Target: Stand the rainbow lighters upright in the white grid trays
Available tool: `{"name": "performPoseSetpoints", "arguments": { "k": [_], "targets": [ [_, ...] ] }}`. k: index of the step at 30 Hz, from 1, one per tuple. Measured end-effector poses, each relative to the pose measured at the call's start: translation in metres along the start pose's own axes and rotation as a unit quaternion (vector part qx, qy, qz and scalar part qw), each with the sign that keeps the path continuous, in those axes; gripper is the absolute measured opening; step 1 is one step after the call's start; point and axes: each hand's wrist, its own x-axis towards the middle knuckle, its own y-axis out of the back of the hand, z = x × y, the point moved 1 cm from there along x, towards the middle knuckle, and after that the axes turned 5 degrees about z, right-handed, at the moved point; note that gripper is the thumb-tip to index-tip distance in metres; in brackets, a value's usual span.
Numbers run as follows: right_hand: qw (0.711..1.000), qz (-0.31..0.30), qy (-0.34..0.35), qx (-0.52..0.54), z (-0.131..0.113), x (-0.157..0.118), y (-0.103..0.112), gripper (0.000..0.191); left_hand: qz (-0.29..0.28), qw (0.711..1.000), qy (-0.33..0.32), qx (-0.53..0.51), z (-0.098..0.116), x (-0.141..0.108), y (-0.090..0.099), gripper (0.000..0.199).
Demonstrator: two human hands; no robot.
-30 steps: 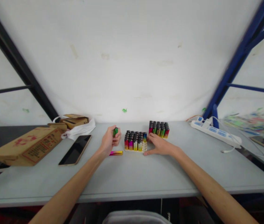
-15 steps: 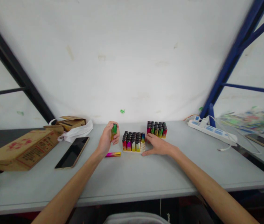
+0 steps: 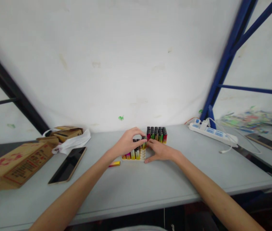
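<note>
My left hand (image 3: 126, 141) pinches the top of a green and yellow lighter (image 3: 144, 145) over the right end of a white slotted tray (image 3: 142, 156). Several upright lighters (image 3: 133, 155) with black tops and red, magenta and yellow bodies fill the tray's left part, half covered by that hand. Bare slots show at the front right. My right hand (image 3: 160, 150) grips the tray's right end, thumb at the front corner and fingers farther back. A loose yellow and red lighter (image 3: 115, 164) lies flat left of the tray, partly behind my left forearm.
A second block of upright lighters (image 3: 157, 134) stands behind my right hand. At left are a phone (image 3: 67, 165), a cardboard box (image 3: 18, 163) and a white bag (image 3: 74, 142). A power strip (image 3: 213, 133) with cables lies right, near a blue post (image 3: 227, 61).
My left hand has carried the green lighter rightward from beside the tray to its right end. My right hand stays at the tray. The view has shifted slightly.
</note>
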Motion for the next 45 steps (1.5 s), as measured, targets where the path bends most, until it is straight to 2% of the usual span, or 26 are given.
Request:
{"name": "performPoseSetpoints", "arguments": {
  "k": [3, 6, 11, 16, 21, 24, 28, 31, 34, 36, 38, 40, 42, 45],
  "targets": [
    [1.0, -0.012, -0.01, 0.005, -0.001, -0.001, 0.003, 0.074, -0.031, 0.997, 0.009, 0.075, -0.018, -0.005, -0.002, 0.015],
    [1.0, -0.016, -0.01, -0.002, -0.001, -0.002, 0.004, 0.073, -0.046, 0.994, 0.024, 0.1, -0.025, -0.005, -0.003, 0.017],
    [1.0, -0.008, 0.002, 0.002, 0.002, -0.001, 0.002, 0.073, -0.087, 0.988, 0.013, 0.124, -0.014, 0.001, -0.004, 0.018],
    [1.0, 0.002, 0.014, 0.013, 0.007, -0.001, -0.001, 0.07, -0.141, 0.985, 0.023, 0.1, -0.011, 0.003, -0.003, 0.015],
    [1.0, -0.001, 0.014, 0.001, 0.006, -0.002, 0.0, 0.068, -0.111, 0.986, 0.049, 0.117, -0.019, 0.002, -0.006, 0.014],
    [1.0, -0.004, 0.011, 0.002, 0.005, -0.002, 0.0, 0.068, -0.108, 0.986, 0.043, 0.117, -0.018, 0.0, -0.01, 0.018],
    [1.0, -0.004, 0.011, 0.014, 0.004, -0.002, 0.001, 0.073, -0.11, 0.986, 0.025, 0.119, -0.009, -0.004, -0.012, 0.023],
    [1.0, -0.008, 0.006, 0.017, 0.003, -0.002, 0.001, 0.074, -0.075, 0.993, 0.022, 0.088, 0.001, -0.011, -0.005, 0.032],
    [1.0, -0.011, -0.002, 0.019, 0.002, -0.002, 0.002, 0.073, -0.001, 0.994, 0.032, 0.1, 0.001, -0.027, 0.013, 0.036],
    [1.0, -0.013, -0.005, 0.017, 0.002, -0.003, 0.002, 0.075, 0.053, 0.987, 0.057, 0.14, -0.009, -0.048, 0.031, 0.035],
    [1.0, -0.015, -0.004, 0.015, 0.002, -0.003, 0.003, 0.077, 0.081, 0.976, 0.1, 0.173, -0.024, -0.074, 0.048, 0.039],
    [1.0, -0.019, -0.003, 0.013, 0.002, -0.003, 0.003, 0.078, 0.062, 0.968, 0.148, 0.191, -0.042, -0.102, 0.061, 0.046],
    [1.0, -0.021, -0.004, 0.01, 0.002, -0.003, 0.004, 0.077, 0.012, 0.963, 0.188, 0.19, -0.057, -0.125, 0.068, 0.05],
    [1.0, -0.021, -0.007, 0.009, 0.002, -0.003, 0.004, 0.076, -0.052, 0.966, 0.202, 0.151, -0.067, -0.141, 0.071, 0.036]
  ]
}}
